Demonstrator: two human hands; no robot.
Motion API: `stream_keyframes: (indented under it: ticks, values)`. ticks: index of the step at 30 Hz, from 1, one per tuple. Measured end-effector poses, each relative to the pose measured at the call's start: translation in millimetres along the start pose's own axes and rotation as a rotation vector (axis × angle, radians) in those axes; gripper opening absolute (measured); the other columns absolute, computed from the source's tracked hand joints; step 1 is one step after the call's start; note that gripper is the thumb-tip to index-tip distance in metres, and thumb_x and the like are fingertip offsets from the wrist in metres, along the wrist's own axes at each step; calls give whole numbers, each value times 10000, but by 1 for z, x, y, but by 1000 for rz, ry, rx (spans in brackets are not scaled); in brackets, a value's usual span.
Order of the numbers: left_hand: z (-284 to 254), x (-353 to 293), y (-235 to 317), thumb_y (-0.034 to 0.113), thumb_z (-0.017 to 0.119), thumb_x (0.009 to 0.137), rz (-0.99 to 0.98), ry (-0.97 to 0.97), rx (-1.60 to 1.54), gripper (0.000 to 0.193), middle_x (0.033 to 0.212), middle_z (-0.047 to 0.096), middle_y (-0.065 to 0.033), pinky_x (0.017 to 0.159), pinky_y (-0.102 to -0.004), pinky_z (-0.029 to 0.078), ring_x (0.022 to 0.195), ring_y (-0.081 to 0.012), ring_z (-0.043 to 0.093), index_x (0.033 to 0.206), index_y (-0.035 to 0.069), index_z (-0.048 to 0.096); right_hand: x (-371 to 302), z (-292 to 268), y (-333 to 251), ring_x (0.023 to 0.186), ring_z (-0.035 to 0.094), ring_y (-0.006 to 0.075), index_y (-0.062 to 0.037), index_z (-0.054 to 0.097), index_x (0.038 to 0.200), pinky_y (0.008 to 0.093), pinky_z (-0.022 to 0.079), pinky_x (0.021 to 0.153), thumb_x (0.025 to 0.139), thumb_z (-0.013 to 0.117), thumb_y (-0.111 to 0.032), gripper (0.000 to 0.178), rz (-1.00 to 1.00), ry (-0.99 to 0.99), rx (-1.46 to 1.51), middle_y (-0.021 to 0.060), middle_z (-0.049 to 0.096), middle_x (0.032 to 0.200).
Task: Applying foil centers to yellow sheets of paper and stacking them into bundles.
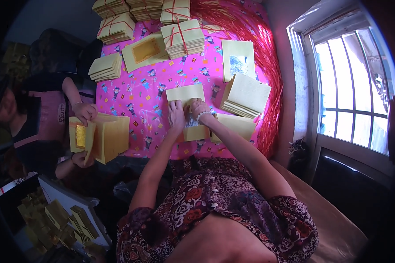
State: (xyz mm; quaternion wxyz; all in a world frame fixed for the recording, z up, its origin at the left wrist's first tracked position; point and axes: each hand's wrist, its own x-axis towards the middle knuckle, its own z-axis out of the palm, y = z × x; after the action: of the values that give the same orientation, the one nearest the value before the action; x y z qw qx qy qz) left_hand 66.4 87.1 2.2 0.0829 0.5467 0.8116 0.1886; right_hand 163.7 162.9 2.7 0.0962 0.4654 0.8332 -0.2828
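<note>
A pale yellow paper sheet (185, 92) with a silvery patch lies on the pink patterned tablecloth in front of me. My left hand (176, 116) rests along its left side, fingers stretched forward on the paper. Beside it, my right hand (199, 108), with a light bracelet at the wrist, has its fingers curled and pressed together at the sheet's middle. Both hands partly cover the silvery patch. To the right of my right forearm lie more yellow sheets (237, 125), and behind them leans a thick stack of yellow paper (246, 96).
Bundles of yellow paper (182, 38) tied with red strips stand at the back. Long red strips (274, 96) run down the table's right edge. A co-worker (48, 105) at left handles yellow paper sheets (112, 138). A barred window (353, 92) is at right.
</note>
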Motion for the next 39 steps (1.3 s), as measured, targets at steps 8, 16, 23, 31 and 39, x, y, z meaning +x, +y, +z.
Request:
stream_keyframes:
  ticks: [8,16,23,31,39]
  values:
    - [-2,-6,-23,116,600,812,202,-21,-314,103,799,520,-129,713,-421,393,813,-328,500,837,36,539,6,6,7,1022,567,337,1,473,1082,373,469,872,784,629,-164,374,50,-40,66,211,543,1093]
    - [2,-10,-31,92,616,794,223,37,-365,99,802,523,-117,722,-399,392,809,-311,491,825,38,540,2,-2,8,1003,574,342,17,456,1086,368,482,855,781,620,-165,391,-52,-51,33,232,543,1074]
    - [0,-6,-37,106,624,846,-115,-45,-865,106,748,571,-22,597,-239,436,668,-90,535,883,25,566,-6,-15,8,965,578,343,1,415,1044,405,514,735,820,584,-175,331,-155,-26,-16,207,546,982]
    - [-19,9,-50,447,617,808,-449,-50,-293,438,775,620,-148,676,-419,468,745,-311,618,861,22,528,-12,-27,3,761,602,243,-43,553,853,357,507,623,797,528,-150,124,-544,222,-448,116,541,857]
    - [-13,24,-59,255,629,828,-724,-225,-1026,298,781,639,-90,587,-308,507,588,-205,625,966,3,550,-11,-59,4,754,605,215,-97,598,698,352,471,640,780,513,-193,153,-675,329,-559,72,579,771]
